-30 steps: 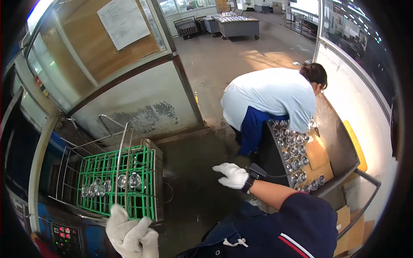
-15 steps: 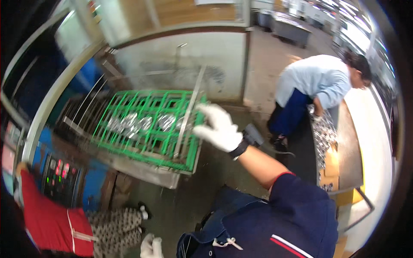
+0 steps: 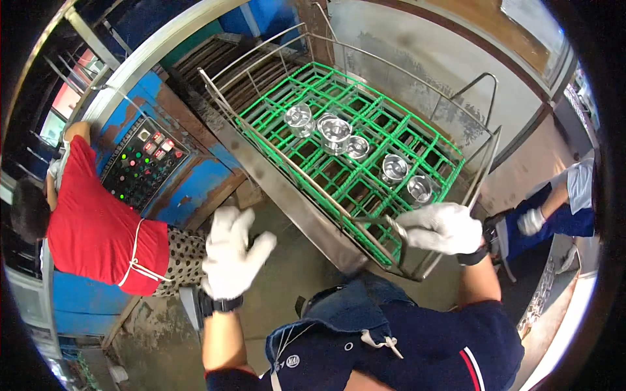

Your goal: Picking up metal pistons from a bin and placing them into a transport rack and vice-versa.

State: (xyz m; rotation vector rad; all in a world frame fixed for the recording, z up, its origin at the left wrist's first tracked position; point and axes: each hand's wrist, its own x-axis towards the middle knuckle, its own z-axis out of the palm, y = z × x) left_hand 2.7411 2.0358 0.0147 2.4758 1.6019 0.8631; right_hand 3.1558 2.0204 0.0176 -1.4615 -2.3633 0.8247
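My right hand (image 3: 443, 228), in a white glove, grips the near corner bar of a steel wire cart (image 3: 274, 166). A green plastic grid tray (image 3: 365, 146) lies in the cart and carries several shiny round metal parts (image 3: 336, 130). My left hand (image 3: 231, 254), also gloved in white, hovers with fingers spread in front of the cart's long steel edge and holds nothing.
At left a person in a red top (image 3: 98, 228) bends by a blue machine with a button panel (image 3: 140, 166). At right another person in blue trousers and a white glove (image 3: 554, 215) stands by a tray of metal parts (image 3: 544, 296). Wet concrete floor lies below.
The view has swung left and down. My right hand has closed on the cart's corner bar. My left hand has come up into view, fingers spread.
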